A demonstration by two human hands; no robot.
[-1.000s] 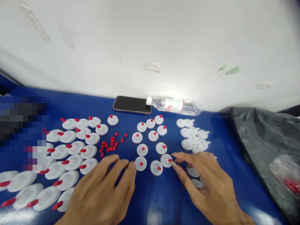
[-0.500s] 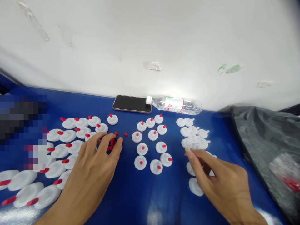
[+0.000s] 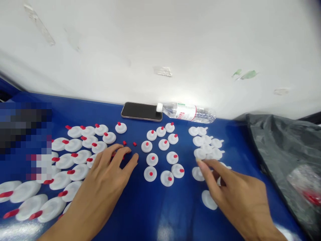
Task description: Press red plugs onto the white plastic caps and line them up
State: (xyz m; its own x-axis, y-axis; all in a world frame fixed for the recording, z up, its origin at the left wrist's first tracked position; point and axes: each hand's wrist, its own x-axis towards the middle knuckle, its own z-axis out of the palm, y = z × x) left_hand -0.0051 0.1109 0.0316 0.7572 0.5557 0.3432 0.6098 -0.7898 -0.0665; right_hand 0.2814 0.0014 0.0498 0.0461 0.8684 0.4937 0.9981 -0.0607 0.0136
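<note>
Working the pick-up bit here: spreading the left hand over the loose red plugs just left of centre on the blue table, fingers loosely open, not clearly pinching any. Laying the index fingertip of the right hand by a bare white disc at the near edge of the uncapped pile, hand otherwise open, contact hard to tell. Probably needing a fine fingertip pinch for plugs that tiny. Leaving the capped discs in between alone.
</note>
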